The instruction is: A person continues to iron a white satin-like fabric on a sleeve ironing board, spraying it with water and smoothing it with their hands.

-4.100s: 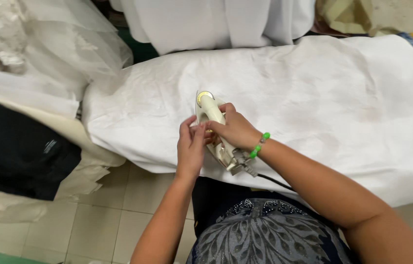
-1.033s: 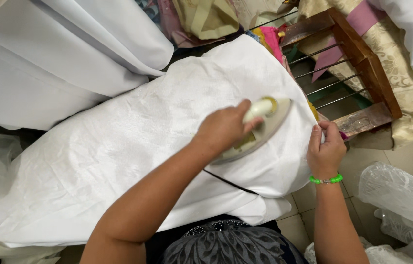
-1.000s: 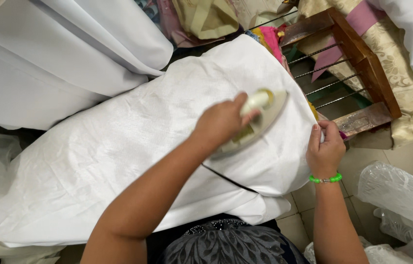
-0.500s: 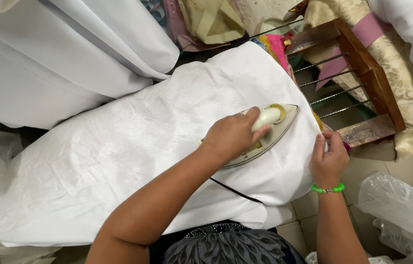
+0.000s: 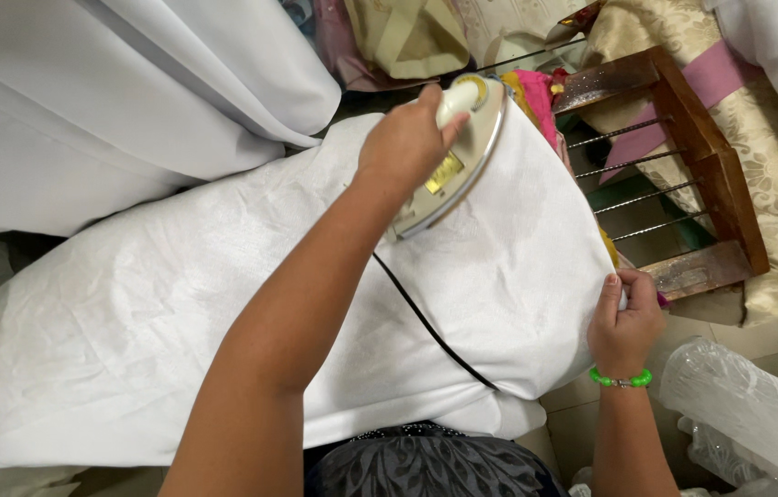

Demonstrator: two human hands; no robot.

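Near the far end of the bench, the left hand [image 5: 404, 144] has its grip clamped on the handle of the one electric iron [image 5: 451, 161], which rests soleplate-down on the single white cloth [image 5: 223, 304]. Its one black cord [image 5: 430, 322] trails back across the fabric. The right hand [image 5: 626, 322], grip pinched on the cloth's edge, should probably keep that edge taut while the iron glides flat, with the cord kept off the pressed area.

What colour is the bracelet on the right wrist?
Bright green beads; the bracelet sits below the right hand, clear in the head view.
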